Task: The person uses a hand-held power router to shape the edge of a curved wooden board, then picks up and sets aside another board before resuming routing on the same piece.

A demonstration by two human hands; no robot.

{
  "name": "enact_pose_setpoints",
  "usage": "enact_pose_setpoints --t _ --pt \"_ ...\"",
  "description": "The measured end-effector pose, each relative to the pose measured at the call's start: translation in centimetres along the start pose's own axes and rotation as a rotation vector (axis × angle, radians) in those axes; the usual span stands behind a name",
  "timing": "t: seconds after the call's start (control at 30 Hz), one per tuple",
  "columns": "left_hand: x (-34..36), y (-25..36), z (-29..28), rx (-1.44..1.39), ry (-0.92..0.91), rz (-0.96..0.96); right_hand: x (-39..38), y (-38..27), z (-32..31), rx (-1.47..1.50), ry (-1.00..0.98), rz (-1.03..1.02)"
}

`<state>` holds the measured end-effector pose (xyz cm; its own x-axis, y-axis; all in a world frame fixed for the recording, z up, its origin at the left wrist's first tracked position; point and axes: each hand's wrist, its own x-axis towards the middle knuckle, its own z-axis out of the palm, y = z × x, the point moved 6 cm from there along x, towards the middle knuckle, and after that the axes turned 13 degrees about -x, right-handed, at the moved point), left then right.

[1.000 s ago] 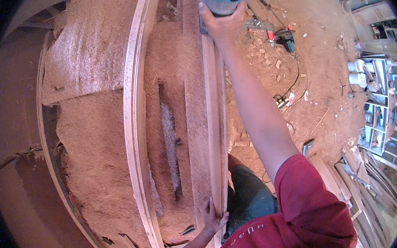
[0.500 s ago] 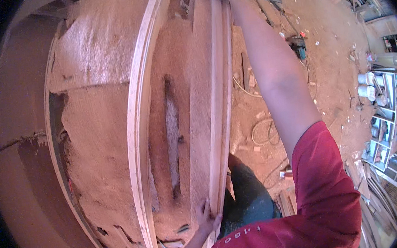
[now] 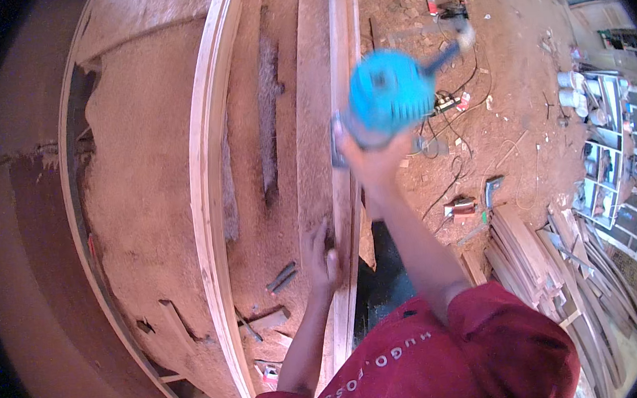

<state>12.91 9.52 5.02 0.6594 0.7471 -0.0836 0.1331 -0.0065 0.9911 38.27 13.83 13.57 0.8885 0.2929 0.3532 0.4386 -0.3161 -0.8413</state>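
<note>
My right hand (image 3: 382,168) is wrapped round the lower body of a blue handheld electric router (image 3: 388,89), blurred by motion. The tool stands upright on a long pale wooden strip (image 3: 350,219), and its dark cord end points away to the upper right. Closer to me, my left hand (image 3: 322,262) lies against the left side of the same strip, thumb apart from the fingers, holding no tool. Part of its fingertips is hard to make out. A second grooved wooden strip (image 3: 209,155) runs parallel on the left.
Sawdust covers the workbench (image 3: 146,190), where dark metal pieces (image 3: 282,277) and wood offcuts (image 3: 174,319) lie. Cords (image 3: 465,165) trail over the dusty floor at right. Stacked planks (image 3: 521,258) lie at lower right, near a shelf (image 3: 603,154) with white containers.
My right hand has drawn the router from the far end back along the strip toward me. My left hand has shifted forward along the strip, its thumb no longer over the edge. The view has shifted.
</note>
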Motion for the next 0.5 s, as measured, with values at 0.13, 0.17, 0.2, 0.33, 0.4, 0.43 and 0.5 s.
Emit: enact_pose_setpoints --t 0.13,0.17,0.2,0.33,0.4,0.43,0.5 --pt "-13.7 -2.4 -2.0 0.088 -0.054 -0.076 -13.5 2.5 -4.3 0.134 -0.429 0.076" --pt "-16.1 -2.9 -2.1 0.107 -0.069 -0.102 -16.5 3.2 -5.3 0.160 -0.484 0.148" --pt "-17.5 -3.7 -1.7 0.054 -0.130 -0.103 -18.8 3.9 -6.2 0.178 -0.501 0.221" --pt "-24.2 -11.1 -0.7 -0.064 -0.300 -0.332 -24.5 5.6 -8.7 0.229 -0.497 0.425" --pt "-26.0 -12.6 -0.7 0.030 -0.372 -0.256 -25.8 6.1 -8.9 0.252 -0.487 0.487" --pt "-26.5 -13.0 -0.7 0.077 -0.401 -0.257 -26.0 6.3 -8.6 0.265 -0.482 0.502" --pt "-27.3 -13.8 -0.8 0.164 -0.471 -0.288 -25.7 7.3 -7.8 0.274 -0.451 0.508"
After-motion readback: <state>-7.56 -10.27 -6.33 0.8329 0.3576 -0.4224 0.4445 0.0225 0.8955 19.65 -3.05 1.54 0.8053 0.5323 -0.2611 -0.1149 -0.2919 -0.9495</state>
